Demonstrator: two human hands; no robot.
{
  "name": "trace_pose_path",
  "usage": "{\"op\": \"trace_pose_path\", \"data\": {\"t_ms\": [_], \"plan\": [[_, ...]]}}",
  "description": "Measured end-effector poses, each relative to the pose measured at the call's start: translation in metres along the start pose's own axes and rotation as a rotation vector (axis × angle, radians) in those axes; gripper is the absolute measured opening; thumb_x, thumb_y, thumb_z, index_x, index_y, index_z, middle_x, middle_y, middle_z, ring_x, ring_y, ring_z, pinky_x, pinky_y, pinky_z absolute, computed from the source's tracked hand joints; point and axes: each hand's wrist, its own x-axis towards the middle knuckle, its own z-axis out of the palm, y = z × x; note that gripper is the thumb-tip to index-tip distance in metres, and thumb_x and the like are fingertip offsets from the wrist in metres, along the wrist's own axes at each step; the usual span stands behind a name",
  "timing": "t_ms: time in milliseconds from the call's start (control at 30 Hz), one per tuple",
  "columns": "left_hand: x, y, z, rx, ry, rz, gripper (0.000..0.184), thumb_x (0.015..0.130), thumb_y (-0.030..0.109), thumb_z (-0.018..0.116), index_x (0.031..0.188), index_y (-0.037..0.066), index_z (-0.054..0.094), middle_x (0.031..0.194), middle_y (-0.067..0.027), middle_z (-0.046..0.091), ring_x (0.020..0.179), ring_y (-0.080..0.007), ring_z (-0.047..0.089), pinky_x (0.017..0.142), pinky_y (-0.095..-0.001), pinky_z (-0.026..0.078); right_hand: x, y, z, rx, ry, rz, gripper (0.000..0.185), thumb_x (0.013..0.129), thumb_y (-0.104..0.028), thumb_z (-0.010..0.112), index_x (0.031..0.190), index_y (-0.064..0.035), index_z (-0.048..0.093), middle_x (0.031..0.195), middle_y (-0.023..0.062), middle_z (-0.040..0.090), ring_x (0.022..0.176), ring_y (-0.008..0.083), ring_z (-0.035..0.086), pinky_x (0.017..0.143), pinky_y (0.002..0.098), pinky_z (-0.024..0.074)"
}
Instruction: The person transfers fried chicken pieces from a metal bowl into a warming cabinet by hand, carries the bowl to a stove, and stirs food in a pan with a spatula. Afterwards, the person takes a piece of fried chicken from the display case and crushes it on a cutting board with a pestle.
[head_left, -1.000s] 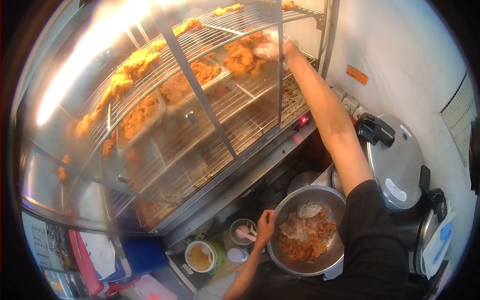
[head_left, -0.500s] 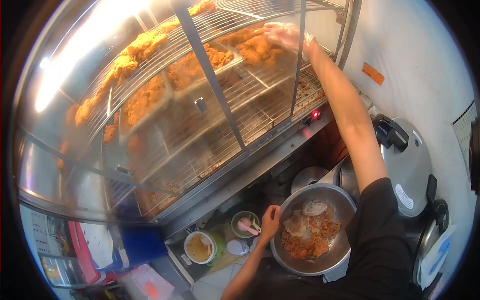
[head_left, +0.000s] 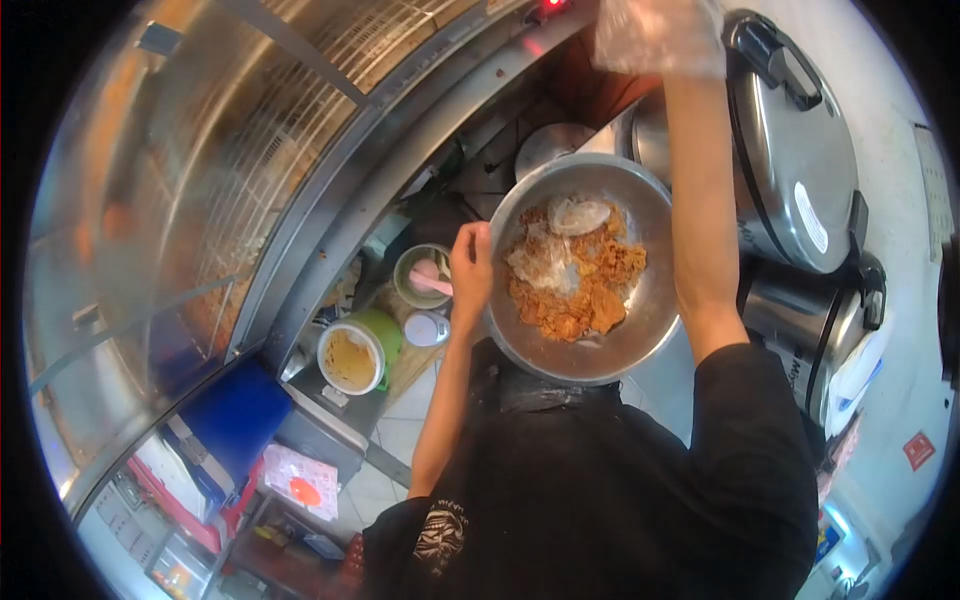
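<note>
Right hand (head_left: 660,30) withdrawn from cabinet (head_left: 200,200); metal bowl (head_left: 650,285) holds fried pieces (head_left: 575,310)

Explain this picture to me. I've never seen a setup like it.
There is no machine: a person works with two hands, seen from a camera worn on their own head, looking down. Their bare left hand is at the rim of a round, silver metal bowl. It contains crumbly orange-brown food. The right hand, in a clear plastic glove, is at the picture's top edge; blur hides whether it holds anything. On the surface left of the bowl stands a round green-and-white tub. A glass-fronted metal cabinet with wire racks fills the upper left.
</note>
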Motion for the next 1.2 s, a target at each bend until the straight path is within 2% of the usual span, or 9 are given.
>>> {"op": "trace_pose_path", "data": {"t_ms": [200, 300, 333, 600, 800, 900, 1000, 1067, 1200], "plan": [[-0.005, 0.006, -0.003, 0.064, -0.009, 0.009, 0.03, 0.103, 0.026, 0.049, 0.104, -0.001, 0.061, 0.094, -0.0053, 0.064, 0.09, -0.0122, 0.056, 0.085, -0.0267, 0.044, -0.115, 0.0, -0.035, -0.194, 0.411, 0.173, 0.025, 0.092, -0.01, 0.063, 0.113, -0.0003, 0.055, 0.092, 0.0169, 0.07, 0.078, 0.0298, 0.071, 0.065, 0.0365, 0.0577], [-0.014, 0.014, -0.008, 0.077, -0.003, 0.005, 0.031, 0.103, 0.026, 0.048, 0.104, -0.001, 0.062, 0.095, -0.0056, 0.064, 0.091, -0.012, 0.056, 0.085, -0.0267, 0.044, -0.169, 0.005, -0.054, -0.336, 0.377, 0.227, 0.035, 0.092, -0.012, 0.064, 0.121, 0.0042, 0.055, 0.107, 0.0165, 0.067, 0.09, 0.0236, 0.069, 0.082, 0.033, 0.0557], [-0.014, 0.013, -0.01, 0.08, -0.003, 0.019, 0.031, 0.103, 0.027, 0.047, 0.104, -0.001, 0.062, 0.095, -0.0056, 0.064, 0.091, -0.0119, 0.056, 0.085, -0.0268, 0.044, -0.179, 0.006, -0.056, -0.353, 0.415, 0.211, 0.026, 0.093, -0.012, 0.064, 0.114, 0.0022, 0.059, 0.095, 0.0138, 0.07, 0.075, 0.0195, 0.069, 0.071, 0.03, 0.0565], [-0.021, 0.009, -0.023, 0.079, -0.025, 0.005, 0.033, 0.103, 0.029, 0.047, 0.106, 0.0, 0.062, 0.099, -0.0045, 0.063, 0.09, -0.0114, 0.055, 0.083, -0.0267, 0.044, -0.19, -0.005, -0.063, -0.369, 0.471, 0.169, 0.023, 0.094, -0.013, 0.063, 0.112, 0.0011, 0.06, 0.096, 0.0132, 0.07, 0.075, 0.0161, 0.068, 0.069, 0.0272, 0.0553], [-0.037, 0.014, -0.029, -0.02, 0.0, -0.087, 0.029, 0.103, 0.028, 0.049, 0.113, 0.003, 0.059, 0.096, -0.0018, 0.06, 0.083, -0.0093, 0.052, 0.079, -0.0259, 0.043, -0.243, 0.034, -0.051, -0.521, 0.497, 0.32, 0.026, 0.096, -0.017, 0.061, 0.117, -0.0025, 0.061, 0.104, 0.0108, 0.068, 0.093, 0.017, 0.065, 0.082, 0.0274, 0.051], [-0.053, 0.04, -0.014, 0.125, -0.002, 0.175, 0.034, 0.089, 0.024, 0.068, 0.114, 0.004, 0.056, 0.098, -0.0029, 0.056, 0.088, -0.0135, 0.051, 0.081, -0.0288, 0.043, -0.294, 0.083, -0.054, -0.608, 0.661, 0.254, 0.027, 0.096, -0.02, 0.06, 0.118, -0.0044, 0.062, 0.109, 0.0109, 0.066, 0.099, 0.0164, 0.063, 0.084, 0.028, 0.0502], [-0.077, 0.074, 0.018, 0.385, -0.26, 0.496, 0.07, 0.064, 0.03, 0.088, 0.119, 0.006, 0.052, 0.111, -0.0114, 0.051, 0.102, -0.0258, 0.049, 0.088, -0.0365, 0.041, -0.338, 0.124, -0.045, -0.692, 0.783, 0.471, 0.037, 0.096, -0.029, 0.06, 0.123, -0.004, 0.059, 0.112, 0.0099, 0.064, 0.098, 0.015, 0.061, 0.083, 0.028, 0.0491], [-0.09, 0.072, 0.039, 0.558, -0.293, 0.551, 0.072, 0.063, 0.022, 0.085, 0.123, 0.004, 0.049, 0.115, -0.0173, 0.049, 0.107, -0.0352, 0.047, 0.093, -0.0434, 0.037, -0.352, 0.138, -0.038, -0.687, 0.802, 0.638, 0.044, 0.095, -0.035, 0.061, 0.126, -0.0038, 0.057, 0.114, 0.0092, 0.062, 0.098, 0.0141, 0.059, 0.082, 0.028, 0.0484], [-0.085, 0.074, 0.053, 0.376, -0.317, 0.55, 0.069, 0.065, 0.014, 0.081, 0.124, 0.001, 0.047, 0.116, -0.0186, 0.05, 0.106, -0.0358, 0.048, 0.092, -0.0418, 0.039, -0.348, 0.114, -0.013, -0.356, 0.799, 0.699, 0.046, 0.095, -0.038, 0.061, 0.126, -0.0043, 0.057, 0.116, 0.0091, 0.061, 0.093, 0.0141, 0.059, 0.079, 0.0273, 0.0488]]}}
